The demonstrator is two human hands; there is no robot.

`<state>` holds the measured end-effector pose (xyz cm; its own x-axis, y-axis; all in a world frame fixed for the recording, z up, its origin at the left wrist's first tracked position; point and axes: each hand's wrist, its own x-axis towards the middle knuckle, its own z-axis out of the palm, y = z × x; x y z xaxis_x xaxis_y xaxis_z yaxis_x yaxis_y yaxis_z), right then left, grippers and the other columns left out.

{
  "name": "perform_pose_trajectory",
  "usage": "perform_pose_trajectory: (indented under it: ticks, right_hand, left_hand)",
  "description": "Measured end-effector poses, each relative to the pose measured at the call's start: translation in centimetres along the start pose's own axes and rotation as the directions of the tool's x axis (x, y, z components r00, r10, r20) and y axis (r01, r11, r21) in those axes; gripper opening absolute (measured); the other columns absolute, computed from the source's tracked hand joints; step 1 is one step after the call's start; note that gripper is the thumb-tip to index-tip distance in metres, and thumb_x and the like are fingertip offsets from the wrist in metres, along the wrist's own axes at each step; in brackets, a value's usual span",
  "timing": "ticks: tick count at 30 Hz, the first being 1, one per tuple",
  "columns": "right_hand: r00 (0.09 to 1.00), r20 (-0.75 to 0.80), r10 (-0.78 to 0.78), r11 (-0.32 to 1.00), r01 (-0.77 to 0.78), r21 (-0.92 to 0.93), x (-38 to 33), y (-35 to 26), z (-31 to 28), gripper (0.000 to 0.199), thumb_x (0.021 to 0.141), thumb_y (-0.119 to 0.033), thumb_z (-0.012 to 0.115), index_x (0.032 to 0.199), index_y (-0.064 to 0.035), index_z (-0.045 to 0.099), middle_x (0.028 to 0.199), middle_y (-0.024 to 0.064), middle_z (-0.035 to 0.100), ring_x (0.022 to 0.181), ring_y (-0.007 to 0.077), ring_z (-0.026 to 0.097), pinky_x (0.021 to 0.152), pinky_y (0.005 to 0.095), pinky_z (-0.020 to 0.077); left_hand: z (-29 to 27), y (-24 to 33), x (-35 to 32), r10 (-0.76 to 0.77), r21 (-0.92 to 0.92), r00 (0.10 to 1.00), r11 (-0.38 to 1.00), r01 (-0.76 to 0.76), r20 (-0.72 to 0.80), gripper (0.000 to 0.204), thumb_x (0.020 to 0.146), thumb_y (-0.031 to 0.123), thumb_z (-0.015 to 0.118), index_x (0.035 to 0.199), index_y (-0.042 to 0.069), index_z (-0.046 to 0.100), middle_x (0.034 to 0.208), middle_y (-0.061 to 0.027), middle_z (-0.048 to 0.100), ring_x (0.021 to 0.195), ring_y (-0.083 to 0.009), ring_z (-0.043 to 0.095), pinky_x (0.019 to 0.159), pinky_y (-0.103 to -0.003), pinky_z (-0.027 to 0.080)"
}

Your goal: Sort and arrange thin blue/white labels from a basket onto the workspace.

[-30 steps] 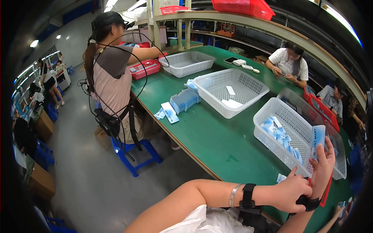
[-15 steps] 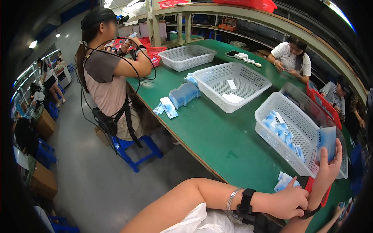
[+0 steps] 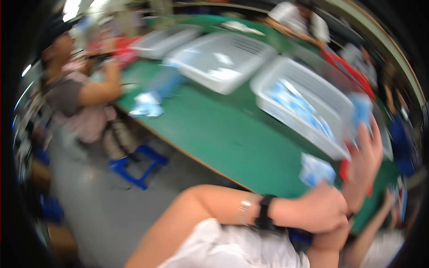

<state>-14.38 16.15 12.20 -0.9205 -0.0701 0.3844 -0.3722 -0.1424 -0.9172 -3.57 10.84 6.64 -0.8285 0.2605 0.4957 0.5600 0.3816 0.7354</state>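
The whole picture is smeared by motion. My right hand [image 3: 365, 149] is raised at the right, over the near end of a white perforated basket [image 3: 297, 127]. Between its thumb and fingers stands a flat light-blue packet [image 3: 360, 109]. My left hand [image 3: 313, 209] is closed against my right wrist, where a dark wristband partly shows; its fingertips and anything in them are hidden. Just beyond my left hand, a small pile of blue-and-white packets [image 3: 316, 169] lies on the green table [image 3: 214, 129]. More such packets [image 3: 297, 105] lie in the basket.
A second white basket [image 3: 201, 76] holds a few white pieces; another [image 3: 156, 44] stands farther left. Stacked blue packets [image 3: 165, 82] lie near the table's left edge. A person [image 3: 85, 85] sits there by a blue stool [image 3: 138, 167]. Other people work opposite and at right.
The view has swung, so the table and baskets sit farther left and higher. My right hand still holds the packet, and my left hand stays at my right wrist.
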Motion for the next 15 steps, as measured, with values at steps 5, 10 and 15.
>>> perform_pose_trajectory:
  ticks: [5, 10, 15]
  right_hand:
    - [0.824, 0.102, -0.557, 0.79, 0.564, -0.24, 1.3, 1.7, 0.5, 0.046, 0.083, -0.009, 0.072, 0.123, 0.004, 0.052, 0.109, 0.0128, 0.062, 0.088, 0.0129, 0.063, 0.063, 0.0262, 0.0576]
    - [0.926, 0.079, -0.37, 0.922, 0.355, 0.154, 1.1, -1.4, -2.1, 0.047, 0.088, -0.008, 0.066, 0.125, 0.0104, 0.044, 0.107, 0.0133, 0.06, 0.085, 0.0124, 0.062, 0.063, 0.0231, 0.0562]
    - [0.981, 0.118, -0.157, 0.938, 0.111, 0.327, 2.3, -1.4, -2.6, 0.044, 0.088, -0.011, 0.066, 0.123, 0.0077, 0.047, 0.104, 0.0106, 0.061, 0.085, 0.0139, 0.063, 0.066, 0.0269, 0.0576]
  left_hand:
    - [-2.4, -0.6, 0.1, 0.024, -0.023, 0.997, 0.999, -0.022, 0.068, 0.014, 0.084, 0.022, 0.068, 0.078, 0.009, 0.069, 0.076, -0.0058, 0.066, 0.076, -0.0274, 0.064, 0.098, -0.059, 0.032]
    - [-2.6, -0.1, 1.6, -0.039, -0.346, 0.996, 0.936, 0.065, 0.08, 0.015, 0.081, 0.005, 0.072, 0.093, -0.002, 0.069, 0.092, -0.0096, 0.069, 0.089, -0.0169, 0.064, 0.081, -0.03, 0.049]
    - [-2.9, -2.2, 1.5, -0.068, -0.561, 0.984, 0.827, -0.037, -0.164, 0.035, 0.089, 0.014, 0.067, 0.117, -0.005, 0.058, 0.122, -0.0161, 0.058, 0.106, -0.0233, 0.061, 0.095, -0.036, 0.047]
